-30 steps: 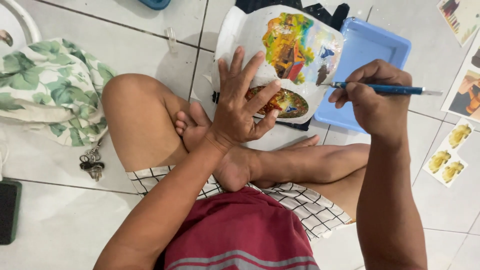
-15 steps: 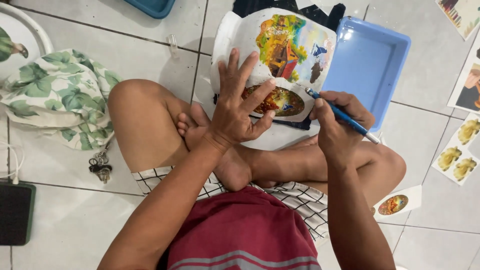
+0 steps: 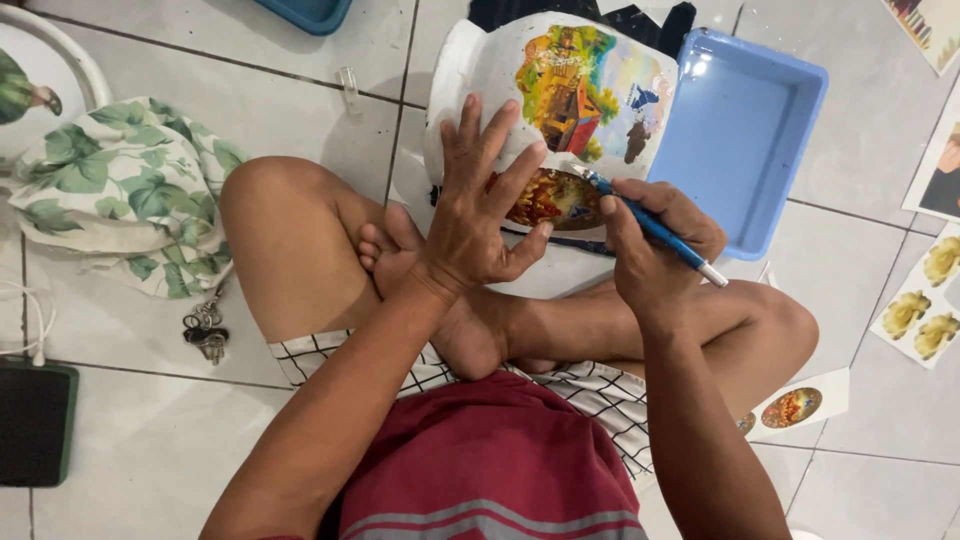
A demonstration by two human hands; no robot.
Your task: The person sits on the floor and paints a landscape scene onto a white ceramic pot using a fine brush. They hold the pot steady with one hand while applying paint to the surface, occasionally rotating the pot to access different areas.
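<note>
I sit cross-legged on a tiled floor. A white ceramic vase [image 3: 480, 80] lies tilted in front of my legs, decorated with a colourful landscape picture [image 3: 575, 90] and a darker oval picture [image 3: 550, 198] below it. My left hand [image 3: 480, 210] lies flat on the vase, fingers spread, steadying it. My right hand [image 3: 655, 240] grips a blue pen-like tool [image 3: 650, 228] whose tip touches the upper edge of the oval picture.
A blue plastic tray [image 3: 740, 130] holding water stands right of the vase. A leaf-patterned cloth bag [image 3: 120, 190] and keys [image 3: 205, 330] lie at left, a dark phone [image 3: 35, 420] at the lower left. Printed picture sheets [image 3: 925, 300] lie at right, one [image 3: 795, 405] by my knee.
My right hand has come in from the right with the blue tool and brought its tip onto the oval picture. My left hand stays flat on the vase.
</note>
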